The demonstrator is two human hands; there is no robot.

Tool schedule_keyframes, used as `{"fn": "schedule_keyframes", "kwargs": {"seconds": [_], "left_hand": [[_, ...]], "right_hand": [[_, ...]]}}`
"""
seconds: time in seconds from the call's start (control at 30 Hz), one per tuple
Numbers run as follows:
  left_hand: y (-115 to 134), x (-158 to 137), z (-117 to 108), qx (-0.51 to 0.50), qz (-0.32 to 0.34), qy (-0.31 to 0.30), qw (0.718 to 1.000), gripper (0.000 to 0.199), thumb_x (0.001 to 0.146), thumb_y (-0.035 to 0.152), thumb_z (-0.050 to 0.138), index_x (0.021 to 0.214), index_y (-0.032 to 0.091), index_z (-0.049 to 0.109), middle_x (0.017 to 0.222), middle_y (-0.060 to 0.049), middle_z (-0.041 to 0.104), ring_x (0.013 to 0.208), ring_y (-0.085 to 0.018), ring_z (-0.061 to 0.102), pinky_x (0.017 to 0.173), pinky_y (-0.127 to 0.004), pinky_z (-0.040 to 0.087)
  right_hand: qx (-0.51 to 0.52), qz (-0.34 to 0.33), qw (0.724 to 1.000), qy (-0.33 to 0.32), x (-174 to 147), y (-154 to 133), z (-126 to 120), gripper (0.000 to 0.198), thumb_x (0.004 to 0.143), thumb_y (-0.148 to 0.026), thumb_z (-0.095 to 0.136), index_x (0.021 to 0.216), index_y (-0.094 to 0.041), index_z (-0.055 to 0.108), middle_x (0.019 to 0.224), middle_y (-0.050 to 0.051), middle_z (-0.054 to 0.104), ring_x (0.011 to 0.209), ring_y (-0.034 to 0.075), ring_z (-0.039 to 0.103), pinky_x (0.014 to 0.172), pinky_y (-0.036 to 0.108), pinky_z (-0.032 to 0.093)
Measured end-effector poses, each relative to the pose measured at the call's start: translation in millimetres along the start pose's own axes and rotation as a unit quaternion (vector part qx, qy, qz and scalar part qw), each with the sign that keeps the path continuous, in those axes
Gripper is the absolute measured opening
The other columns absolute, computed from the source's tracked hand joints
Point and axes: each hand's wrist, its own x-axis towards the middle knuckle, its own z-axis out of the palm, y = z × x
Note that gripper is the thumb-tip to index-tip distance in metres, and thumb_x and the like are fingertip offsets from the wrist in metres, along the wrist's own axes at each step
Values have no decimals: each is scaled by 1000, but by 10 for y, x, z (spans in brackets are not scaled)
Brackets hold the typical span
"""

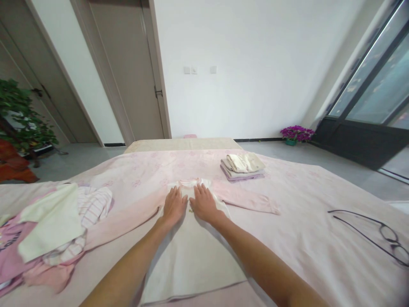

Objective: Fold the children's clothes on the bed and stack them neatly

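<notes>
A white long-sleeved shirt (194, 256) with pink sleeves lies spread out on the bed, its neckline at the far end and its hem toward me. My left hand (174, 204) rests flat on the upper left of the shirt's chest, fingers stretched out. Just beside the collar, my right hand (204, 202) lies flat on the upper right, its fingers also extended. One pink sleeve reaches right across the sheet; the other stretches left toward a heap of clothes (51, 230). A small mark on the chest shows between my hands.
A stack of folded clothes (243, 166) sits beyond the right sleeve. Black-framed glasses (388, 238) lie at the far right on the pink bedsheet (297, 247). On the floor stand a pot of purple flowers (297, 134) and, at left, a leafy plant (22, 117).
</notes>
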Motion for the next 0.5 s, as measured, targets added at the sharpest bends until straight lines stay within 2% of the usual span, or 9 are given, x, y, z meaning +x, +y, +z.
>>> {"fn": "schedule_keyframes", "kwargs": {"seconds": [0.1,0.2,0.33,0.43,0.5], "left_hand": [[-17,-214,44,63,-19,-20,998,63,98,46,37,142,2,41,151,-26,38,143,-36,31,116,-50,23],[-108,-355,-51,103,14,-42,994,66,99,53,31,146,8,39,155,-20,34,145,-32,30,118,-48,21],[-190,-523,-234,117,60,-61,989,65,100,52,30,148,10,38,156,-19,33,146,-30,28,118,-48,20],[-207,-717,-363,104,104,-86,985,64,99,53,30,149,14,38,157,-17,31,147,-30,24,119,-50,19],[-193,-887,-445,89,133,-109,981,65,99,55,31,150,15,37,158,-17,29,148,-30,23,119,-50,18]], "right_hand": [[-6,-27,1000,1,-305,2,67,62,101,-47,31,149,-8,37,156,16,33,146,31,25,118,46,19],[-34,-26,999,3,-473,263,11,64,101,-49,30,149,-8,38,155,16,34,145,30,28,119,46,19],[-64,-46,997,-2,-595,623,-122,62,101,-47,29,148,-9,40,155,14,35,146,28,28,120,46,16],[-76,-39,996,-12,-673,718,-202,60,102,-46,28,148,-11,41,156,13,33,147,28,24,120,49,13],[-83,-16,996,-20,-730,677,-253,60,101,-45,30,148,-11,40,157,14,31,148,29,22,120,52,12]]}}
